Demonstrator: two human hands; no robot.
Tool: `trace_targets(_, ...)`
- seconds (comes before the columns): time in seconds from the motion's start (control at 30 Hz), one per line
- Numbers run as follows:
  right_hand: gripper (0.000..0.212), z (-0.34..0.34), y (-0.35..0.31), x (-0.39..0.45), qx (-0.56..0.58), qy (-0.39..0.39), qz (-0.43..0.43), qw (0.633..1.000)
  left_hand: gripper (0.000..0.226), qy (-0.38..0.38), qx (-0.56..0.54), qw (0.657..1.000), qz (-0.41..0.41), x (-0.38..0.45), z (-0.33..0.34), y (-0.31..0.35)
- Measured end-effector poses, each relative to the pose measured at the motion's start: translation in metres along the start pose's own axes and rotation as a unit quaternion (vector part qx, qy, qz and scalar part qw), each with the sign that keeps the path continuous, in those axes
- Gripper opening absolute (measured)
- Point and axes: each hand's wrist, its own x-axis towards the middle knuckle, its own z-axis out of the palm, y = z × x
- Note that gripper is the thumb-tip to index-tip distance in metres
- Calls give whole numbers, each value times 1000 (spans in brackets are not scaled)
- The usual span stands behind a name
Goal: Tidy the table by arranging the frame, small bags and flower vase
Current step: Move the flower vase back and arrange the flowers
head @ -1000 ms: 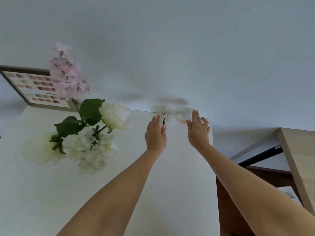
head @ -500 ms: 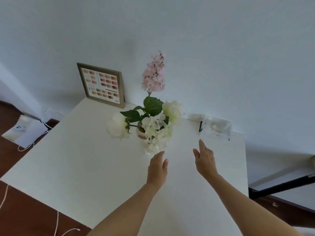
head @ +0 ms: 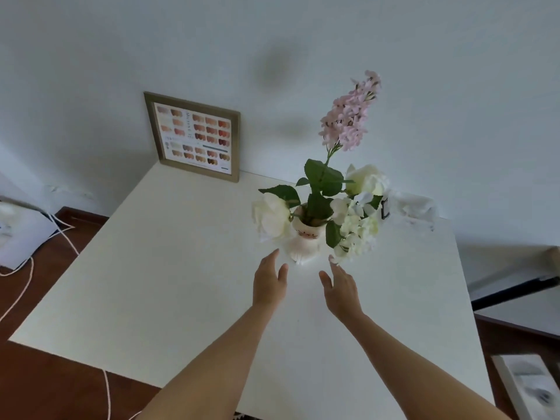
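Both hands, left and right, are open and empty near the vase; best clasp its body low; avoid the flowers.

A white table fills the view below me. At its far left edge a gold frame holding a colour swatch chart stands leaning against the wall. Near the middle stands my white cat-faced flower vase. At the far right corner lie small clear bags.
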Motion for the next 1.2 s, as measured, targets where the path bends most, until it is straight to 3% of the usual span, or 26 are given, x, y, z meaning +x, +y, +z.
trace_targets(0.2,49,4,-20,16,41,20,91,995,48,-12,-45,999,12,25,11,18)
trace_targets(0.4,65,7,-25,40,175,63,115,976,49,19,-96,995,-33,33,23,32)
trace_targets(0.8,54,8,-18,94,238,84,126,959,42,40,-69,994,-73,68,33,57)
trace_targets(1.2,41,0,-28,150,253,114,127,952,41,13,-65,996,-65,129,40,74)
